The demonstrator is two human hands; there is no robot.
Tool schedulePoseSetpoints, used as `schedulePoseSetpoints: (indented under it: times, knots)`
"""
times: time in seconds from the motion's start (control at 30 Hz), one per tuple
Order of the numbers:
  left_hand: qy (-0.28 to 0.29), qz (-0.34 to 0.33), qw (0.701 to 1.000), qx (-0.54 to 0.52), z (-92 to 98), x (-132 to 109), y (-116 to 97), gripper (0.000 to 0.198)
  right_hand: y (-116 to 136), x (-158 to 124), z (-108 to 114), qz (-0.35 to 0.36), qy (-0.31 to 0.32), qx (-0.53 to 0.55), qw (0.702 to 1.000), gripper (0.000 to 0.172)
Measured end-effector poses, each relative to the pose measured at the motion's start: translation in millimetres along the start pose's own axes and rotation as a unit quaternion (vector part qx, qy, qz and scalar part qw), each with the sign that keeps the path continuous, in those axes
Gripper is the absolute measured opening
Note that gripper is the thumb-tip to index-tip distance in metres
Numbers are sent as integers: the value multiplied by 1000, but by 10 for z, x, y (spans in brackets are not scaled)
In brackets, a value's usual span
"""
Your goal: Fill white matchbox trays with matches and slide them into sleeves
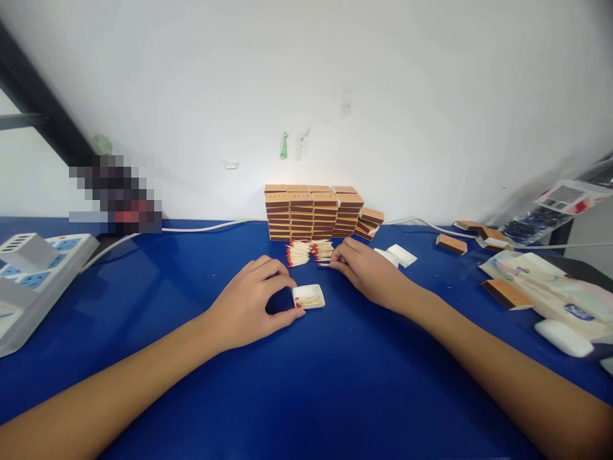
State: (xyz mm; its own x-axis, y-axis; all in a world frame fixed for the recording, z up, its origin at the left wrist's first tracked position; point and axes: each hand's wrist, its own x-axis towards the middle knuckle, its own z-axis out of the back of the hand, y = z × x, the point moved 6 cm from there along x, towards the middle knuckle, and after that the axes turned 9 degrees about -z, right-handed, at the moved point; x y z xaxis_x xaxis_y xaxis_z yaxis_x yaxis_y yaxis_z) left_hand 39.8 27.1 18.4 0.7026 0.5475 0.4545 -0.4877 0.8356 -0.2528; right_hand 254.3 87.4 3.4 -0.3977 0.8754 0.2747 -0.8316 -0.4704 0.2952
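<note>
My left hand (256, 300) grips the left end of a white matchbox tray (315, 289) between thumb and fingers. Inside the tray lie a few matches (309, 301) with red heads to the left. Just behind it, loose red-headed matches (299, 252) are spread in two groups on the blue table. At the right group, my right hand (357, 262) has its fingertips pinched together at the end of a match (324, 264). Two white trays (402, 255) lie beside the right wrist, partly behind it.
A stack of matchboxes (313, 214) stands against the wall behind the matches. To the right are loose matchboxes (451, 244), a wipes packet (550, 294) and a clear plastic bag (531, 217). A power strip (57, 281) is at the left, and a white cable (205, 228) runs along the wall.
</note>
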Motion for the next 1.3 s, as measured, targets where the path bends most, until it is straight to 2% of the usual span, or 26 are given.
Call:
schedulePoseSetpoints:
  times: [0.13, 0.23, 0.37, 0.5, 0.63, 0.8, 1.3]
  knots:
    - [-8, 8, 1000, 16, 15, 15, 11, 24, 318, -134, 81, 23, 0, 36, 999, 10]
    - [-12, 9, 1000, 16, 14, 33, 14, 25, 572, -250, 44, 47, 17, 24, 998, 9]
    - [-12, 4, 1000, 13, 1, 25, 11, 26, 713, -325, -26, 69, 24, -16, 997, 11]
    - [-8, 6, 1000, 13, -7, 8, 13, 25, 608, -284, 43, 71, 0, 2, 997, 10]
    - [-5, 4, 1000, 9, -8, 13, 10, 24, 293, -172, 130, 39, -62, 5, 997, 8]
    - [-7, 5, 1000, 17, -4, 15, 10, 26, 5, -59, 11, 12, -38, -7, 999, 11]
    - [0, 8, 1000, 11, -4, -3, 7, 25, -17, -36, 21, 17, -42, -39, 998, 13]
